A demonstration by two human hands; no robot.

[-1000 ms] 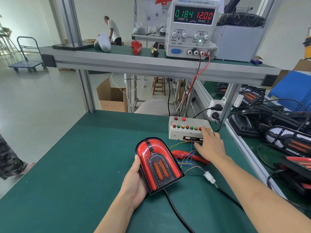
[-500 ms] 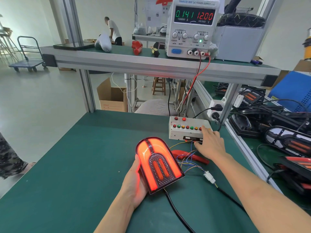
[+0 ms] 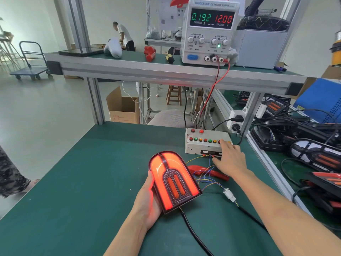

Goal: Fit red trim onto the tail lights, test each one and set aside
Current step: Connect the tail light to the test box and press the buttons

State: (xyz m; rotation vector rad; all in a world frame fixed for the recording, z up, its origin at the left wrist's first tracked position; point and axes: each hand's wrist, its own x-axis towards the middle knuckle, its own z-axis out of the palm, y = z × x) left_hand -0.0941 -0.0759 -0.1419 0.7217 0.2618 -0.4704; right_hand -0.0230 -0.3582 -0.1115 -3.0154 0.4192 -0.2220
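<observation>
Red-glowing and likely stiff, breakable plastic, the tail light (image 3: 173, 182) sits gripped at its edge by the left hand (image 3: 147, 202), while the right hand (image 3: 230, 159), fingers loose, presses the switch box (image 3: 204, 143) just beyond it.

DC power supply (image 3: 209, 32) on upper shelf: header "DC POWER SUPPLY"; green display 0.192, "CURRENT A"; red display 12.00, "VOLTAGE V"; knobs marked "COARSE", "FINE".

Your left hand (image 3: 147, 202) cradles the glowing red arch-shaped tail light (image 3: 173, 182) on the green mat (image 3: 73, 182); your right hand (image 3: 230, 159) presses the grey button-studded test box (image 3: 204, 143).
</observation>
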